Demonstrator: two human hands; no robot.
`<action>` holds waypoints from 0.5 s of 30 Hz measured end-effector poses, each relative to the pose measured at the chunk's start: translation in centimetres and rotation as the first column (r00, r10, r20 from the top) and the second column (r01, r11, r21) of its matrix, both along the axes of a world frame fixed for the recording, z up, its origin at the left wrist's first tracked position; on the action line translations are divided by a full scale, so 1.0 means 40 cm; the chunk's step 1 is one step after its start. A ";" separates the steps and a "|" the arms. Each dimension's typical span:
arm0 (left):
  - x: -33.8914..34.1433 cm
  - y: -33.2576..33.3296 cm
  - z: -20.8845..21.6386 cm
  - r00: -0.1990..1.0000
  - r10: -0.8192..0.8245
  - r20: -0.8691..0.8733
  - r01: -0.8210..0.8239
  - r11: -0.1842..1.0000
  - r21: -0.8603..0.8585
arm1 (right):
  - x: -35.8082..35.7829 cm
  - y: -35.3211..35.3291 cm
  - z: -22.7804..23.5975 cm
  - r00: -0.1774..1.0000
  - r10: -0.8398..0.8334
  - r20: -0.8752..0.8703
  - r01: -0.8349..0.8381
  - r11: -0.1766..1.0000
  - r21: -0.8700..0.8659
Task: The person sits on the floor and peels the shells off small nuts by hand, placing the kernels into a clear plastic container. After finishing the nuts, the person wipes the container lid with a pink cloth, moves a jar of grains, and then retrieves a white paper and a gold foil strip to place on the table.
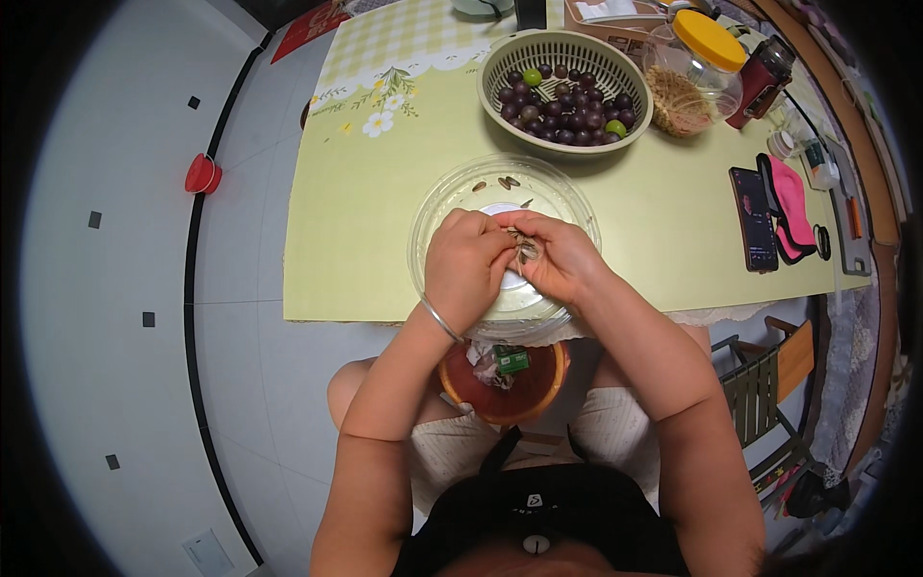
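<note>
Sunflower seeds (526,252), head view: small pile held in the cupped R hand (562,258), above a clear plastic bowl (417,240); a few more lie loose toward its far side. L hand (463,264) is curled in, fingertips at the pile's edge; can't tell if it has a seed pinched, fingers hide it. Handling, my guess: v. light, hull stiff but thin, prob. cracks under a firm squeeze; kernel fragile, smooth faces may slip. Best hold: thumb + index across the narrow edges, nr the tip, 1 at a time.
</note>
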State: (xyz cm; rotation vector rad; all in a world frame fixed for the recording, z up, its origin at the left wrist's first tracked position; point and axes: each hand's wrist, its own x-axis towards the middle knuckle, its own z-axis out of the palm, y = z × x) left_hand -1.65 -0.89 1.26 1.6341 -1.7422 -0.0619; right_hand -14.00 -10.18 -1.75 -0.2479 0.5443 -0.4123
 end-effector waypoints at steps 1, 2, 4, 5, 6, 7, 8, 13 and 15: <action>0.002 0.000 -0.001 1.000 0.003 0.013 -0.003 1.000 0.007 | 0.000 -0.001 -0.008 1.000 0.016 0.020 -0.016 1.000 0.001; 0.005 -0.002 -0.002 1.000 0.004 0.025 -0.005 1.000 0.013 | -0.003 -0.003 -0.020 0.999 0.031 0.040 -0.031 1.000 0.000; 0.011 -0.005 -0.003 0.999 0.010 0.044 -0.011 1.000 0.027 | -0.008 -0.006 -0.031 0.996 0.050 0.070 -0.050 0.999 -0.002; 0.014 -0.008 -0.004 0.999 0.013 0.051 -0.015 0.999 0.037 | -0.010 -0.007 -0.033 0.995 0.054 0.079 -0.054 0.999 -0.002; 0.017 -0.009 -0.004 0.998 0.016 0.057 -0.018 0.999 0.046 | -0.011 -0.008 -0.034 0.994 0.058 0.088 -0.058 0.998 -0.002; 0.018 -0.009 -0.005 1.000 0.018 0.018 -0.019 0.999 0.050 | -0.010 -0.009 -0.033 0.996 0.048 0.077 -0.048 0.999 0.001; 0.019 -0.008 -0.005 1.000 0.021 -0.020 -0.020 0.998 0.054 | -0.007 -0.009 -0.030 0.997 0.038 0.067 -0.039 0.999 0.004; 0.023 0.000 0.002 0.984 0.040 -0.173 -0.039 0.999 0.005 | -0.002 -0.004 -0.006 0.999 0.023 0.030 -0.024 0.999 0.031; 0.024 0.002 0.007 0.975 0.039 -0.220 -0.034 0.999 0.027 | -0.001 -0.003 -0.003 0.998 0.032 0.046 -0.033 0.999 0.039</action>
